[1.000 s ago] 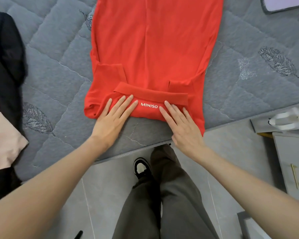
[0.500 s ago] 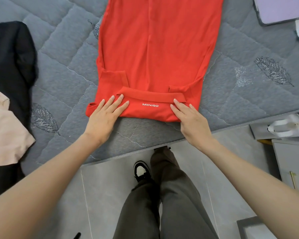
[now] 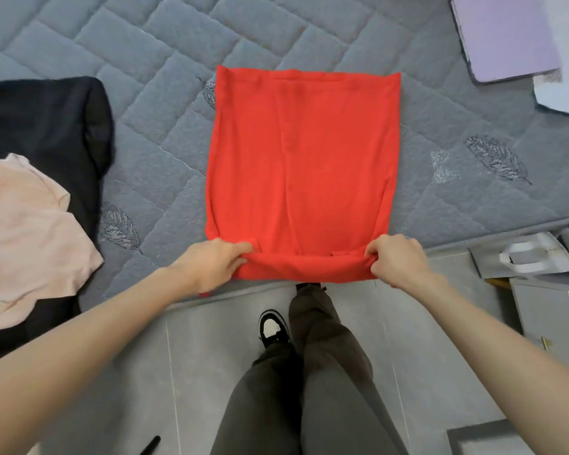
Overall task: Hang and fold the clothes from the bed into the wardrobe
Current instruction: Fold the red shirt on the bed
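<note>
Fingers (image 3: 240,249) of the left hand (image 3: 211,264) curled tight onto the near-left corner of the red shirt (image 3: 304,165); right hand (image 3: 396,261) clamped the same way on the near-right corner. Shirt folded to a rough square, lying flat on the grey quilted bed (image 3: 165,103), near edge bunched at the bed's rim. Well to the left, a black garment (image 3: 43,126) with a pink garment (image 3: 27,231) on top. Far right corner, a lilac board (image 3: 506,34). Below, grey floor (image 3: 211,356) and a black-and-white shoe (image 3: 273,326).
</note>
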